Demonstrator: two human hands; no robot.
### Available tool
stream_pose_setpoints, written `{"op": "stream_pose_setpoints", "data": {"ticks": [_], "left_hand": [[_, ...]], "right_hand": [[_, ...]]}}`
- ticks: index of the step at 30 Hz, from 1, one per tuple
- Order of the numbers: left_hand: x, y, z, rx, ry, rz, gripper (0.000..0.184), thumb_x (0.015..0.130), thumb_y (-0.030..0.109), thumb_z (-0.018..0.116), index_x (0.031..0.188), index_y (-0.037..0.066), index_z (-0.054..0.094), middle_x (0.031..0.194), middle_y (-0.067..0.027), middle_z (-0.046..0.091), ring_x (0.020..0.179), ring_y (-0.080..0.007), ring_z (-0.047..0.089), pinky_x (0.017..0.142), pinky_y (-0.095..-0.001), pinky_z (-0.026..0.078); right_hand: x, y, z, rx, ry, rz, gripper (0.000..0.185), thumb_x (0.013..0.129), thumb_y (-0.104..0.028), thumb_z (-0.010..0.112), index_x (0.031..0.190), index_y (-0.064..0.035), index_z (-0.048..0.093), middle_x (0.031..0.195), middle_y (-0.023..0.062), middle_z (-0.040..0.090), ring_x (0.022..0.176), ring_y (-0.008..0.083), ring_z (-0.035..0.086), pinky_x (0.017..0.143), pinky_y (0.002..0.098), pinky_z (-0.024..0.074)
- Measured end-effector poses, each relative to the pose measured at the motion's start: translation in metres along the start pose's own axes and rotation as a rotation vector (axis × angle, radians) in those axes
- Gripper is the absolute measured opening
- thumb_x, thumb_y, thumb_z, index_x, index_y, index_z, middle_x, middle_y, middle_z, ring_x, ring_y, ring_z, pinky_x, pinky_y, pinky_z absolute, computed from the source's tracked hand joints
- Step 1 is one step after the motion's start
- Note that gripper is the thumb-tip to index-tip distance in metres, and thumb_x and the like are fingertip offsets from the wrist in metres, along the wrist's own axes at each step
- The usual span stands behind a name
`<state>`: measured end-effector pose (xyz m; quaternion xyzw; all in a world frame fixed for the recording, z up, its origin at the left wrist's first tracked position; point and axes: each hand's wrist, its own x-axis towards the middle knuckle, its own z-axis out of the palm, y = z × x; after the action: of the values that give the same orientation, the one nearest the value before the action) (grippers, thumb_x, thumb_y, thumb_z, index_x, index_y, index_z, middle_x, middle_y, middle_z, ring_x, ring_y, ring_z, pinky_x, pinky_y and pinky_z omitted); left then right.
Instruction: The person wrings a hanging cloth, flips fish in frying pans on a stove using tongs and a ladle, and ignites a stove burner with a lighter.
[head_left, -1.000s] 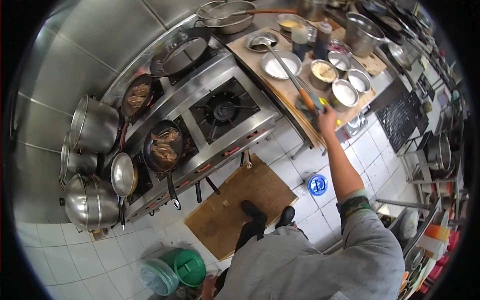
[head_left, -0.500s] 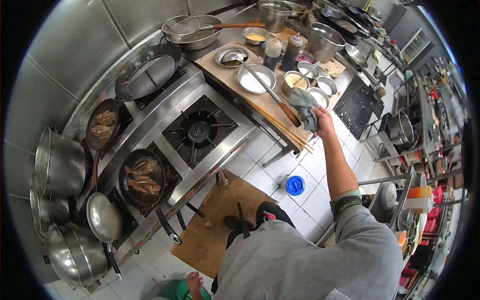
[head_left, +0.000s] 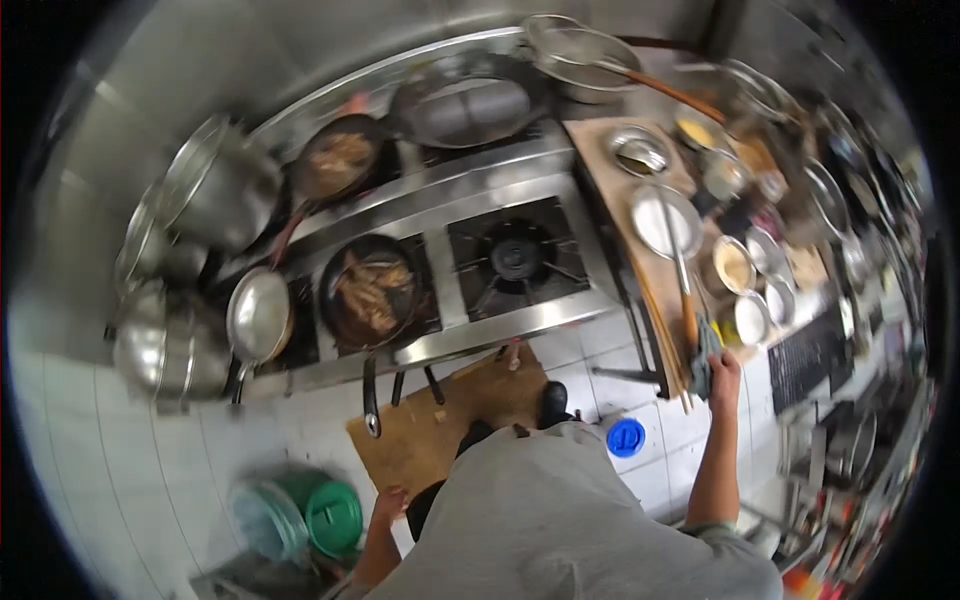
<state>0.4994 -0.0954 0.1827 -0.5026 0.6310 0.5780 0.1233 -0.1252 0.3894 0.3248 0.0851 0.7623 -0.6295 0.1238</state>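
My right hand [head_left: 725,380] is closed around a grey-green cloth [head_left: 703,360] at the front corner of the side table. Beside the cloth is the wooden handle [head_left: 689,318] of a long ladle, which lies across a bowl of white contents [head_left: 652,222]. Long wooden chopsticks [head_left: 655,325] lie along the table edge. My left hand [head_left: 392,503] hangs low at my side, fingers loosely bent, nothing visible in it. On the stove, a black frying pan [head_left: 338,325] holds browned pieces of food [head_left: 375,295]; its handle points toward me.
A bare burner [head_left: 515,258] is right of the pan. Behind stand a second pan with browned food [head_left: 340,160] and a large wok [head_left: 470,105]. Steel pots [head_left: 225,190] crowd the left. On the floor are a blue-lidded container [head_left: 626,437] and green bin [head_left: 333,517].
My view has swung left, so the stove sits more centrally and the image is blurred. My right hand still grips the cloth, now lower and closer to the table corner.
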Motion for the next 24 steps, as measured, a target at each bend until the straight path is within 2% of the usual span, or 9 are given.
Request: {"op": "stream_pose_setpoints", "data": {"ticks": [1, 3, 6, 8, 10, 15, 18, 20, 24], "left_hand": [[-0.003, -0.013, 0.009, 0.001, -0.037, 0.049, 0.025, 0.087, 0.024, 0.059, 0.103, 0.005, 0.060, 0.072, -0.0021, 0.058, 0.057, -0.0131, 0.054, 0.049, -0.0279, 0.045], [0.006, -0.004, 0.040, -0.384, 0.045, -0.148, 0.027, 0.089, 0.028, 0.056, 0.101, 0.005, 0.062, 0.072, -0.0020, 0.058, 0.057, -0.0132, 0.054, 0.050, -0.0284, 0.045], [0.012, 0.023, 0.050, -0.207, 0.291, -0.093, 0.033, 0.092, 0.038, 0.052, 0.092, 0.007, 0.063, 0.069, -0.0014, 0.057, 0.057, -0.0126, 0.054, 0.049, -0.0278, 0.044], [-0.001, 0.091, 0.040, -0.377, 0.324, -0.142, 0.042, 0.093, 0.048, 0.049, 0.090, 0.008, 0.060, 0.069, -0.0021, 0.057, 0.057, -0.0126, 0.054, 0.050, -0.0277, 0.044], [0.007, 0.128, 0.030, -0.607, 0.503, -0.112, 0.047, 0.092, 0.054, 0.048, 0.085, 0.009, 0.058, 0.069, -0.0023, 0.057, 0.057, -0.0133, 0.054, 0.051, -0.0285, 0.045], [0.021, 0.198, 0.004, -0.817, 0.596, 0.082, 0.054, 0.091, 0.058, 0.046, 0.091, 0.006, 0.063, 0.076, -0.0052, 0.061, 0.064, -0.0160, 0.058, 0.055, -0.0319, 0.046], [0.038, 0.164, -0.006, -0.615, 0.560, 0.070, 0.057, 0.091, 0.059, 0.045, 0.101, 0.005, 0.063, 0.081, -0.0061, 0.062, 0.070, -0.0163, 0.059, 0.059, -0.0325, 0.047], [0.047, 0.113, -0.010, -0.552, 0.374, -0.044, 0.050, 0.094, 0.052, 0.043, 0.101, 0.006, 0.059, 0.079, -0.0036, 0.060, 0.069, -0.0150, 0.057, 0.060, -0.0304, 0.047], [0.038, -0.026, -0.006, -0.198, 0.119, 0.036, 0.038, 0.094, 0.042, 0.045, 0.095, 0.006, 0.058, 0.078, -0.0045, 0.058, 0.069, -0.0164, 0.056, 0.061, -0.0323, 0.047]], "right_hand": [[0.005, -0.005, 0.003, -0.115, -0.019, -0.031, 0.020, 0.085, -0.010, 0.060, 0.098, 0.0029, 0.064, 0.085, 0.0058, 0.065, 0.073, 0.0117, 0.058, 0.066, 0.0255, 0.0456], [0.008, -0.025, 0.004, -0.344, -0.018, -0.171, 0.026, 0.085, -0.012, 0.060, 0.103, 0.0060, 0.063, 0.088, 0.0086, 0.066, 0.076, 0.0132, 0.060, 0.069, 0.0267, 0.0469], [0.017, -0.050, -0.011, -0.570, 0.153, -0.277, 0.034, 0.087, -0.018, 0.061, 0.112, 0.0057, 0.061, 0.097, 0.0133, 0.067, 0.084, 0.0165, 0.063, 0.075, 0.0298, 0.0499], [0.000, -0.104, -0.002, -0.646, 0.177, -0.350, 0.031, 0.090, -0.017, 0.060, 0.112, 0.0051, 0.061, 0.096, 0.0107, 0.067, 0.084, 0.0150, 0.062, 0.075, 0.0277, 0.0490], [0.002, -0.124, 0.006, -0.539, 0.065, -0.444, 0.028, 0.092, -0.014, 0.058, 0.112, 0.0046, 0.061, 0.094, 0.0093, 0.066, 0.083, 0.0132, 0.059, 0.075, 0.0258, 0.0478], [-0.042, -0.173, 0.087, -0.337, -0.203, -0.455, 0.023, 0.092, -0.011, 0.057, 0.110, 0.0033, 0.061, 0.086, 0.0032, 0.060, 0.076, 0.0085, 0.052, 0.067, 0.0220, 0.0433], [-0.080, -0.169, 0.144, -0.316, -0.409, -0.507, 0.021, 0.090, -0.008, 0.059, 0.108, 0.0017, 0.063, 0.084, 0.0011, 0.060, 0.071, 0.0064, 0.051, 0.063, 0.0208, 0.0426], [-0.100, -0.137, 0.180, -0.364, -0.475, -0.499, 0.018, 0.088, -0.006, 0.060, 0.105, 0.0013, 0.064, 0.084, 0.0020, 0.062, 0.069, 0.0062, 0.052, 0.061, 0.0206, 0.0433], [-0.150, -0.065, 0.242, -0.359, -0.677, -0.210, 0.018, 0.088, -0.007, 0.060, 0.101, 0.0034, 0.065, 0.077, 0.0058, 0.064, 0.066, 0.0100, 0.060, 0.059, 0.0239, 0.0482]]}}
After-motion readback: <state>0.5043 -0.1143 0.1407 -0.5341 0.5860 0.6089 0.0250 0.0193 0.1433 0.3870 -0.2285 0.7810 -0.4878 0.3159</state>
